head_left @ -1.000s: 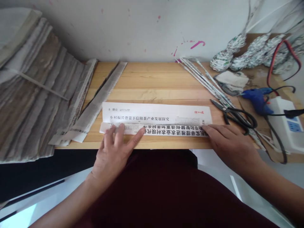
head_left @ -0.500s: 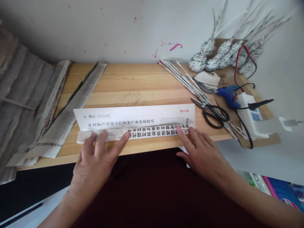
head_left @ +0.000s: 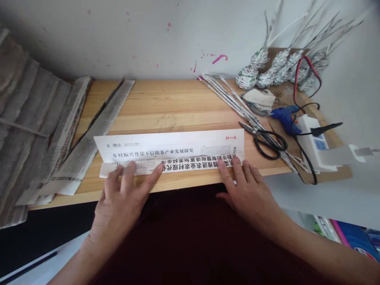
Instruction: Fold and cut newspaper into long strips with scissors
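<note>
A strip of newspaper [head_left: 166, 143] lies lengthwise near the front edge of the wooden table [head_left: 166, 99]. Its near long side is folded over, so the large print on the flap appears upside down. My left hand [head_left: 124, 190] rests on the left part of the fold, fingers spread and fingertips pressing the paper. At the right end, my right hand [head_left: 246, 186] lies with its fingers stretched out on the same fold. Neither hand grasps anything.
Folded newspaper strips [head_left: 101, 126] and a thick stack [head_left: 26, 111] lie left. At right are black-handled scissors [head_left: 264, 140], thin paper rods [head_left: 228, 99], a blue glue gun [head_left: 285, 118], a white power strip [head_left: 314, 138], a cloth [head_left: 259, 99] and woven paper gourd shapes [head_left: 249, 75].
My right hand has shifted slightly left along the fold. My left hand stays nearly in place on the paper, and the view has moved a little.
</note>
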Demonstrator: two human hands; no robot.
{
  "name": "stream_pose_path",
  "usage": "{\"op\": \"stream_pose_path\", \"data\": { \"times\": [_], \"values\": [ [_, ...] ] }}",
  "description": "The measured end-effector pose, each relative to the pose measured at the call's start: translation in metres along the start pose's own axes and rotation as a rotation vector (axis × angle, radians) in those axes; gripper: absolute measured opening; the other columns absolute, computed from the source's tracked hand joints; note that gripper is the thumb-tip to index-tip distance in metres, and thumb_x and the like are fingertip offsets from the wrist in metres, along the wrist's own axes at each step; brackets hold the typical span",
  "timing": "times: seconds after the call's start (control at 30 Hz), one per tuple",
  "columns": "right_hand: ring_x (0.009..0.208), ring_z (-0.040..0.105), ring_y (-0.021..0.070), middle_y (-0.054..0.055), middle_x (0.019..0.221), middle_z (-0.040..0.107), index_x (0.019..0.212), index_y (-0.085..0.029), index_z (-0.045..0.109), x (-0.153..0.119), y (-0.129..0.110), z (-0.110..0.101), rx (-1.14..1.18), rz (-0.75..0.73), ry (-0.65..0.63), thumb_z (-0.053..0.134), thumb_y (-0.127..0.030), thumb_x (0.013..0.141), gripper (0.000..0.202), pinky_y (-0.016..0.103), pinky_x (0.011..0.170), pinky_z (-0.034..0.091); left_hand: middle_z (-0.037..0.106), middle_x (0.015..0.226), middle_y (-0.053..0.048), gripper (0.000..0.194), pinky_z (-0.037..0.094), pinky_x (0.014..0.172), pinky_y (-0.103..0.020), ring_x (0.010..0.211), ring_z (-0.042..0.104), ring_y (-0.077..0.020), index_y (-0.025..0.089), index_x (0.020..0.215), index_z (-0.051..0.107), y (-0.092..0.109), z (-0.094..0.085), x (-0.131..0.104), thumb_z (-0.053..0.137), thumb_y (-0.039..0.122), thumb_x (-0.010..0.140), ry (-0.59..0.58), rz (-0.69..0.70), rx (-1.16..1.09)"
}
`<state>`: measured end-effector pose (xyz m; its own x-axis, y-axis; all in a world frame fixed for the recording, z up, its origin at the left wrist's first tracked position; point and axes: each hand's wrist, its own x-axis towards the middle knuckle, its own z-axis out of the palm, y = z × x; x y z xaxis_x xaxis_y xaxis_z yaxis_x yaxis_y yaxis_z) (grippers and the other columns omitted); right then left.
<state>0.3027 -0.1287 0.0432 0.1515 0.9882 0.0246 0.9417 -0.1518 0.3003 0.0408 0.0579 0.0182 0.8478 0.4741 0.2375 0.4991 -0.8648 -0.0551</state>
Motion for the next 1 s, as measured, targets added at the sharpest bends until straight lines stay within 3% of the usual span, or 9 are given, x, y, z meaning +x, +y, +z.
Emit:
{"op": "stream_pose_path", "data": {
  "times": [0.13,0.33,0.47,0.63,0.77,0.87,1.0],
  "values": [
    [0.137,0.047,0.0521,0.039,0.145,0.050,0.148,0.005,0.047,0.004,-0.002,0.000,0.042,-0.042,0.007,0.075,-0.042,0.086,0.083,0.063,0.109,0.045,0.051,0.141,-0.020,0.090,0.064,0.077,-0.052,0.121,0.056,-0.0459,0.039,0.161,0.023,0.005,-0.002,0.001,0.068,0.014,0.087,-0.024,-0.005,0.269],
    [0.135,0.050,0.0506,0.041,0.148,0.044,0.146,0.013,0.043,0.004,-0.004,0.011,0.031,-0.098,0.042,0.073,-0.041,0.088,0.085,0.059,0.109,0.048,0.047,0.145,-0.022,0.086,0.059,0.093,-0.058,0.128,0.053,-0.0449,0.037,0.162,0.022,0.009,-0.005,0.001,0.064,0.014,0.090,-0.045,-0.009,0.248],
    [0.130,0.054,0.0543,0.043,0.144,0.047,0.145,0.013,0.046,0.005,-0.005,0.011,0.007,-0.119,0.067,0.082,-0.043,0.079,0.094,0.061,0.103,0.051,0.049,0.143,-0.021,0.085,0.050,0.108,-0.059,0.131,0.052,-0.0400,0.033,0.163,0.020,0.010,-0.004,0.001,0.061,0.013,0.091,-0.023,-0.005,0.213],
    [0.120,0.060,0.0574,0.045,0.134,0.056,0.147,0.001,0.051,0.011,-0.009,0.004,-0.012,-0.110,0.084,0.097,-0.043,0.057,0.110,0.061,0.095,0.055,0.052,0.147,-0.019,0.084,0.043,0.118,-0.045,0.138,0.047,-0.0321,0.010,0.164,0.008,0.012,0.005,0.004,0.052,0.010,0.093,-0.023,0.147,0.150],
    [0.116,0.062,0.0580,0.046,0.132,0.056,0.152,-0.003,0.047,0.015,-0.012,-0.001,-0.043,-0.113,0.047,0.096,-0.044,0.058,0.114,0.060,0.092,0.055,0.058,0.139,-0.023,0.079,0.047,0.114,-0.045,0.129,0.053,-0.0342,-0.002,0.161,0.013,0.018,0.007,0.011,0.052,0.018,0.096,-0.018,0.193,0.226],
    [0.116,0.062,0.0583,0.046,0.132,0.056,0.157,-0.007,0.039,0.018,-0.015,-0.002,-0.047,-0.095,0.007,0.096,-0.046,0.060,0.119,0.060,0.090,0.055,0.059,0.133,-0.022,0.076,0.054,0.104,-0.047,0.122,0.057,-0.0365,0.009,0.163,0.018,0.026,0.001,0.018,0.053,0.032,0.099,-0.077,0.152,0.270],
    [0.113,0.063,0.0595,0.044,0.132,0.057,0.163,-0.020,0.021,0.021,-0.021,-0.005,-0.057,-0.074,-0.045,0.095,-0.050,0.059,0.131,0.061,0.084,0.055,0.060,0.127,-0.020,0.087,0.058,0.094,-0.050,0.115,0.060,-0.0392,0.029,0.164,0.005,0.038,-0.007,0.029,0.060,0.040,0.097,-0.161,0.111,0.302]
  ]
}}
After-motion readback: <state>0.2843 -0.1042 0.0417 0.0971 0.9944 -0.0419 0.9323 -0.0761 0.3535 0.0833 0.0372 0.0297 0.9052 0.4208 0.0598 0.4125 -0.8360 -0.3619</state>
